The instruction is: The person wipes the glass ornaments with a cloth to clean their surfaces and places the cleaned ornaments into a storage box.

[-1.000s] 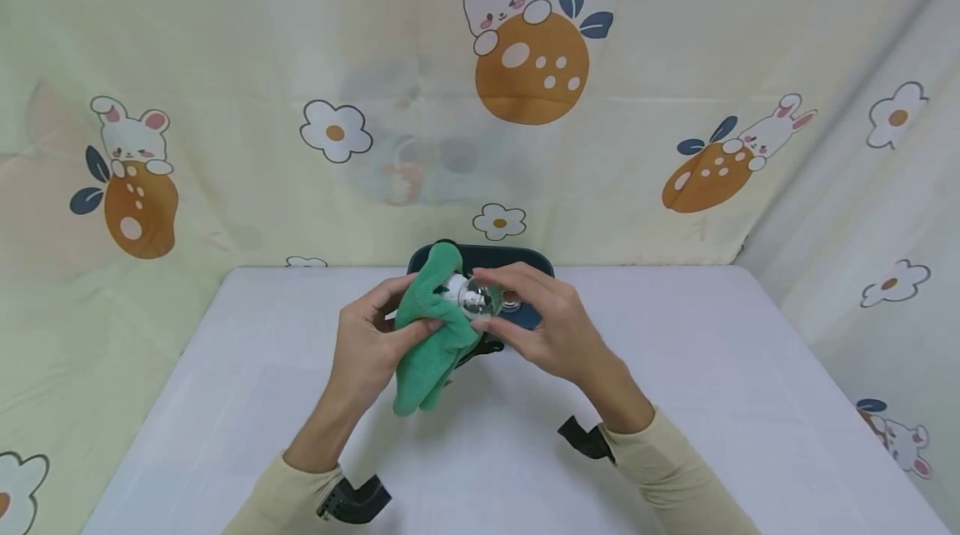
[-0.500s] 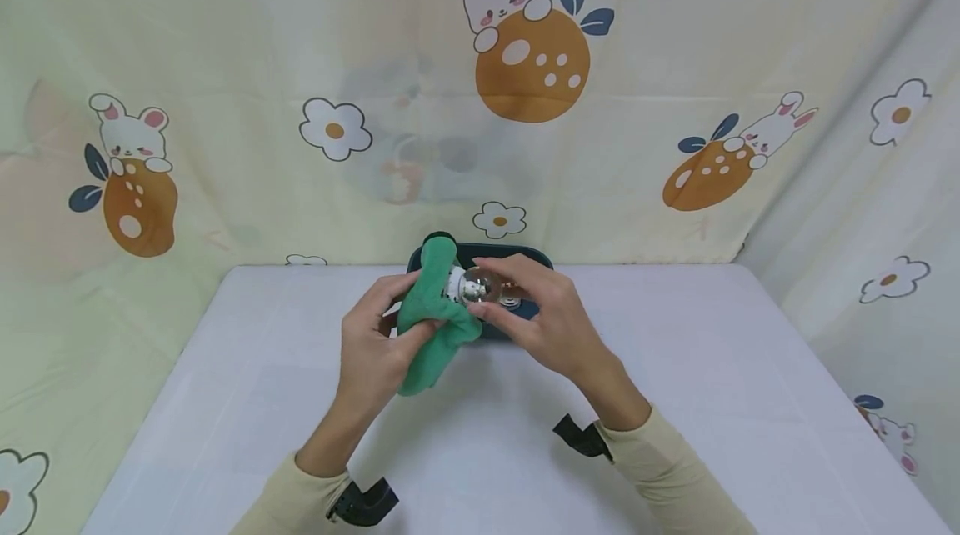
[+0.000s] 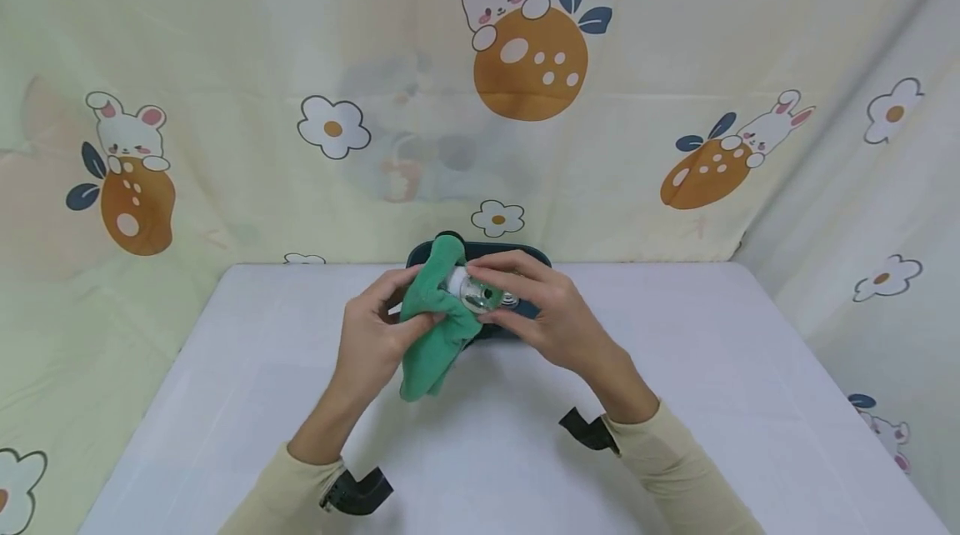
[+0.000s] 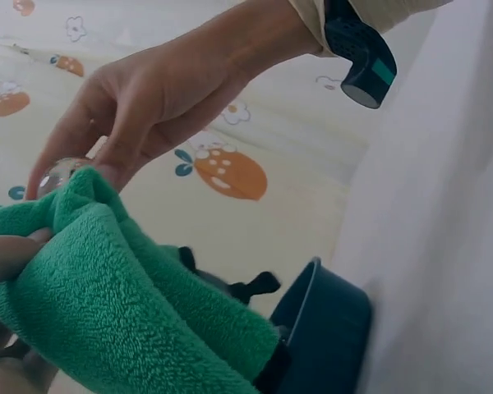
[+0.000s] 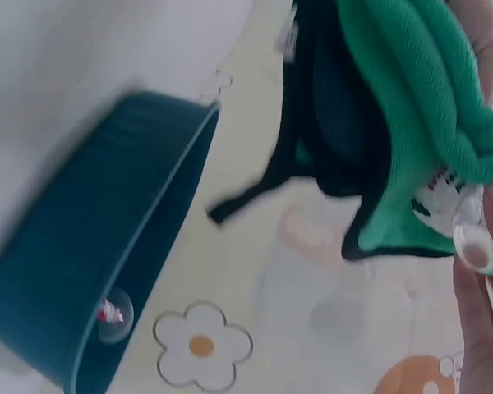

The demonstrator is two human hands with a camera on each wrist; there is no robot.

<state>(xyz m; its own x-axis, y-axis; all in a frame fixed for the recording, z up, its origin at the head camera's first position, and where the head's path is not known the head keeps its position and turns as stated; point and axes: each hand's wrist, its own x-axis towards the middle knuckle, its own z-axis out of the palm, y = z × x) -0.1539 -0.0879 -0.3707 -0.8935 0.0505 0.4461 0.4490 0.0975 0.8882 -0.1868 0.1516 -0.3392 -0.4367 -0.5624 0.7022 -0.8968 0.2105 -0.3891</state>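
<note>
My left hand grips a green terry cloth with black trim and a white printed patch, its lower part hanging down. Between my right thumb and fingers is a small clear ball, pinched against the cloth. My right hand partly hides the ball, and what lies inside it is unclear. Folds of the cloth cover most of my left fingers in the left wrist view. Seen from the right wrist, the ball sits at the cloth's edge by my fingertips.
Behind the hands stands a dark blue bin on the white-covered table. Inside it lies another clear ball with something pink in it. A printed curtain hangs close behind the table.
The cloth's hanging end has lifted slightly and swung about. The ball has turned in my right fingers, which have shifted over it. Both hands stay in nearly the same place.
</note>
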